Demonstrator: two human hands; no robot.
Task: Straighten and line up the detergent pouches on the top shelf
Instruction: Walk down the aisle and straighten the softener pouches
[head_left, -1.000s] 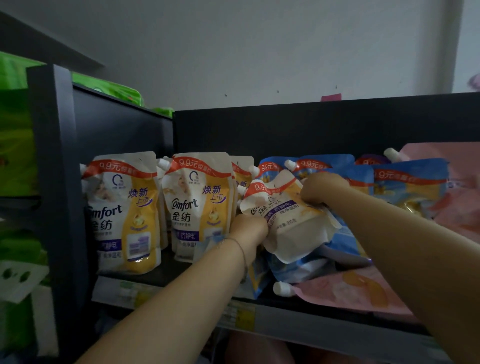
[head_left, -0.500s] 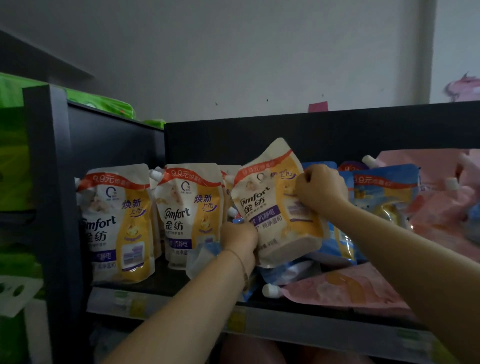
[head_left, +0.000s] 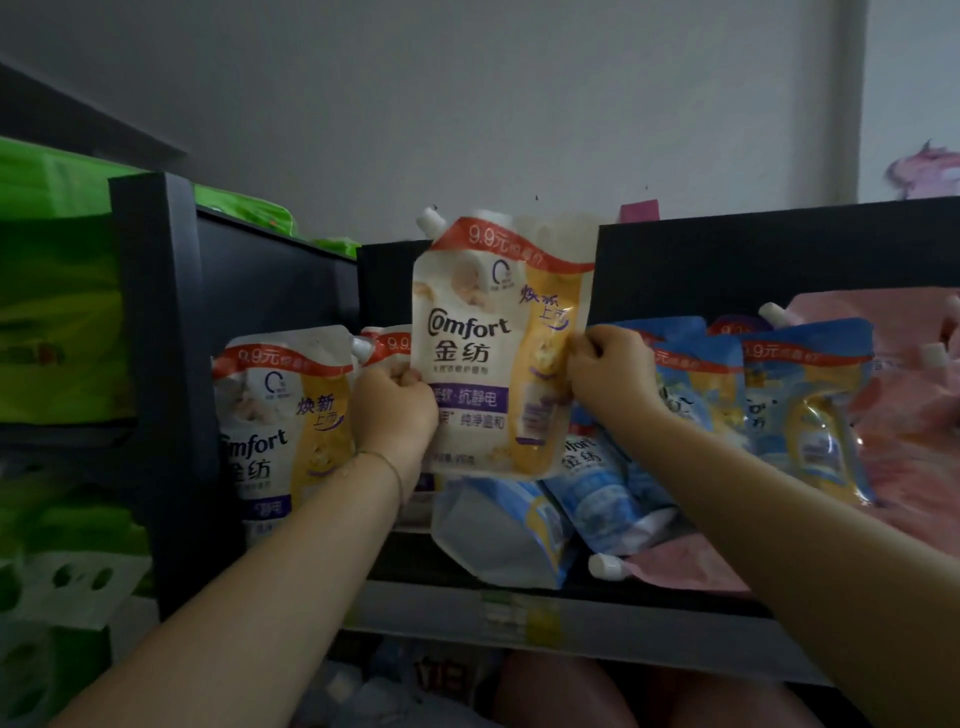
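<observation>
A white-and-yellow Comfort pouch (head_left: 483, 332) hangs upright in the air above the shelf, its spout at the top left. My left hand (head_left: 395, 410) grips its left edge and my right hand (head_left: 608, 374) pinches its right edge. Another white-and-yellow pouch (head_left: 280, 415) stands upright at the shelf's left end, and a second one (head_left: 387, 343) peeks out behind my left hand. Blue pouches (head_left: 597, 483) lie toppled under the raised one. More blue pouches (head_left: 810, 405) stand to the right.
Pink pouches (head_left: 914, 415) fill the right end, and one pink pouch (head_left: 670, 569) lies flat at the front edge. The black shelf frame (head_left: 161, 364) borders the left. Green packs (head_left: 57, 322) sit beyond it. The shelf's front rail (head_left: 519, 618) carries price tags.
Both hands have lifted the white-and-yellow pouch higher and turned it upright, face forward. My left hand moved up from the pouch's bottom corner to its left edge.
</observation>
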